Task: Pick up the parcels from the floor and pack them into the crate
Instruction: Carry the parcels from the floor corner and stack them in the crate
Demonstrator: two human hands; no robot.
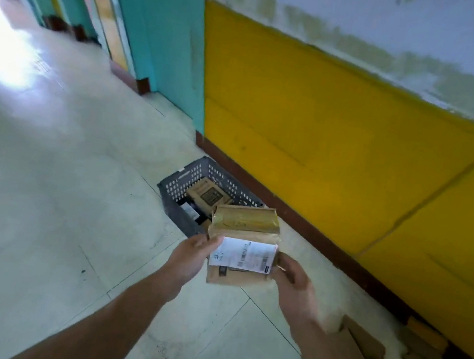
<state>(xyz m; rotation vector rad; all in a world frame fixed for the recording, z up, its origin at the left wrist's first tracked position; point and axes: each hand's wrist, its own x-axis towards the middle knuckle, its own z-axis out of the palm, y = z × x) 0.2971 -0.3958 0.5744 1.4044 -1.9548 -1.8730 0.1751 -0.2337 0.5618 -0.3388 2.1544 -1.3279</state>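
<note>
While your left hand [188, 256] and right hand [292, 274] grip the parcel [243, 232], the crate [180, 185] lies ahead. Release early and it likely misses.

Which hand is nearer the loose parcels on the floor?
Right. The right hand grips the held parcel on the side toward the loose parcels; the left hand grips its far side.

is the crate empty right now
No, the crate already holds a brown parcel, and the left hand and right hand hold another labelled parcel in front of it.
</note>
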